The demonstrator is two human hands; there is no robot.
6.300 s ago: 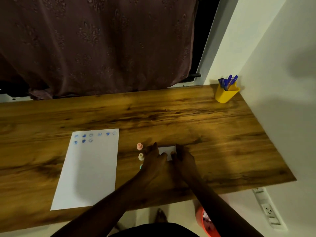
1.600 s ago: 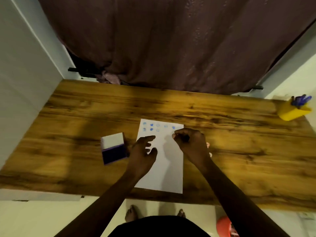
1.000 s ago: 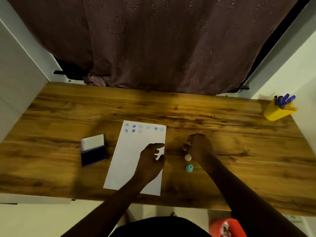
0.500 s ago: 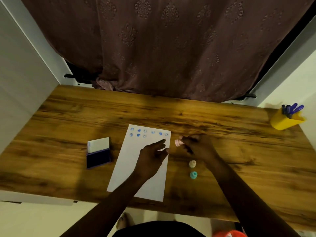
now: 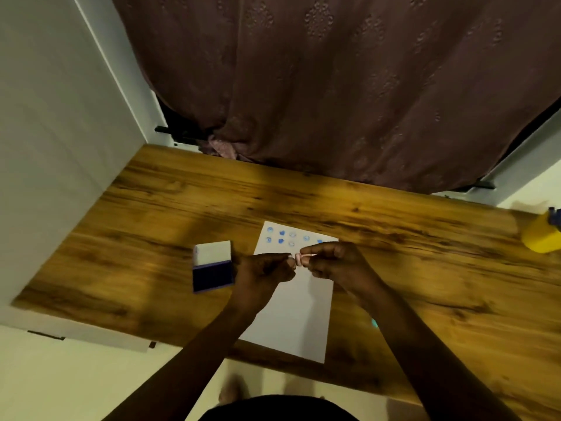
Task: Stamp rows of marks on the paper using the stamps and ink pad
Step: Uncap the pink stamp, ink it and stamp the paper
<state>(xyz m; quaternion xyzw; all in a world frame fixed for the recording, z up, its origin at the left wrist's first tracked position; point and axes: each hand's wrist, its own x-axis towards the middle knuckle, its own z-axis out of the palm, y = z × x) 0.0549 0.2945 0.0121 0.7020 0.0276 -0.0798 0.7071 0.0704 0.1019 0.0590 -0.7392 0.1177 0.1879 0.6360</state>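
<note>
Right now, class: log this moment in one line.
hands: both on pink stamp | over paper | ink pad: open

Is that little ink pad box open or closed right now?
Open. The ink pad lies on the table with its white lid flipped back and the dark blue ink surface exposed.

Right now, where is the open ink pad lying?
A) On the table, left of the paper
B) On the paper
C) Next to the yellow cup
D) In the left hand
A: the ink pad lies open on the table, left of the paper, untouched.
</note>
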